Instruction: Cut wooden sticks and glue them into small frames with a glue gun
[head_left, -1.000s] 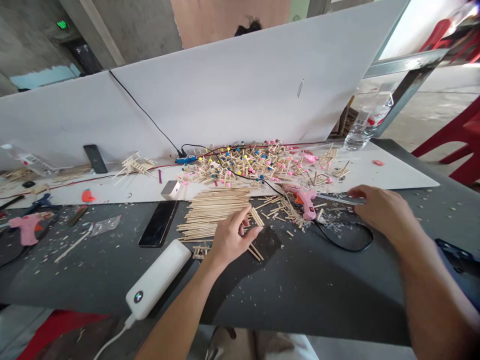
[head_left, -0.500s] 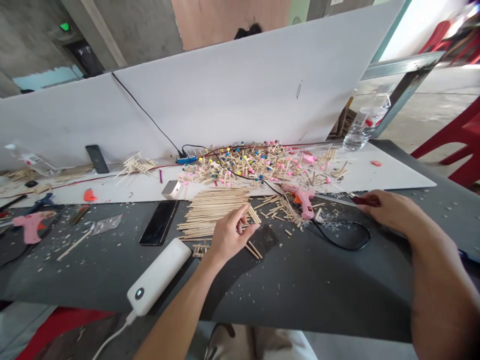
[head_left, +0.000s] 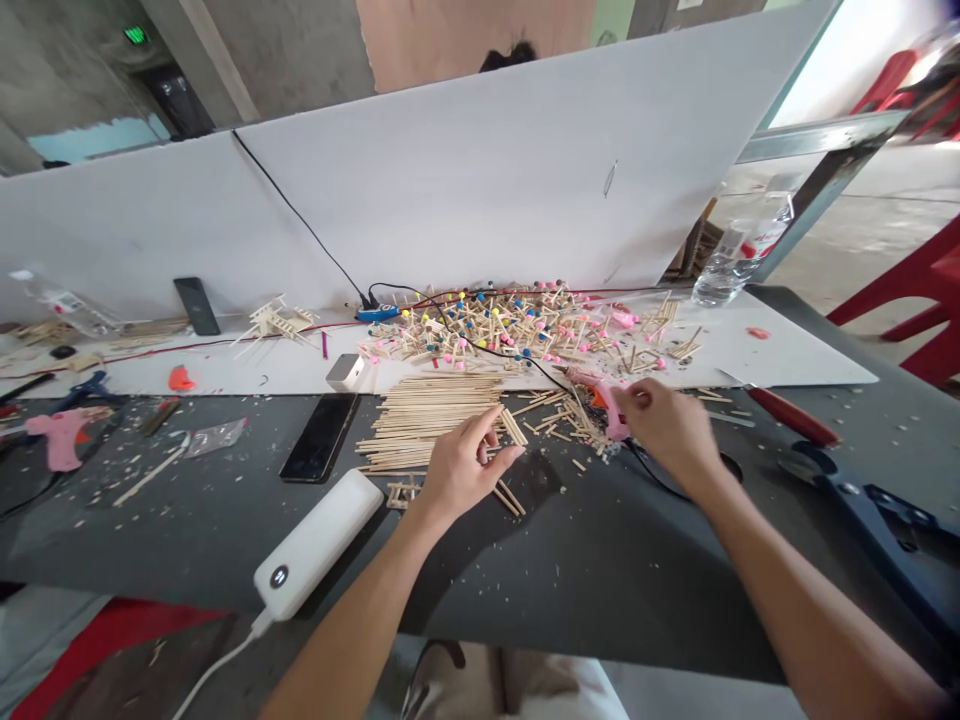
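Observation:
My left hand [head_left: 466,468] is over the table with index finger and thumb curved towards each other. A small row of short wooden sticks [head_left: 514,427] sits between those fingertips, apparently pinched end to end. My right hand [head_left: 675,430] has its fingers closed at the handle of a pink hot glue gun [head_left: 615,412], whose nozzle points left; the hand partly hides the handle. Beside my left hand lies a stack of long wooden sticks [head_left: 427,420]. Below it are a small stick frame [head_left: 403,495] and two loose sticks [head_left: 510,498]. A red-handled knife [head_left: 795,415] rests to the right.
Beaded stick pieces [head_left: 487,325] are heaped at the back against a white board [head_left: 450,200]. A phone [head_left: 319,437] and a white power bank [head_left: 319,545] lie left. Dark blue cutters [head_left: 855,520] and a water bottle [head_left: 742,250] are right. Another pink glue gun [head_left: 64,438] is far left.
My right hand has let go of the red-handled knife, which now lies on the table, and has moved left to the glue gun. My left hand has barely moved.

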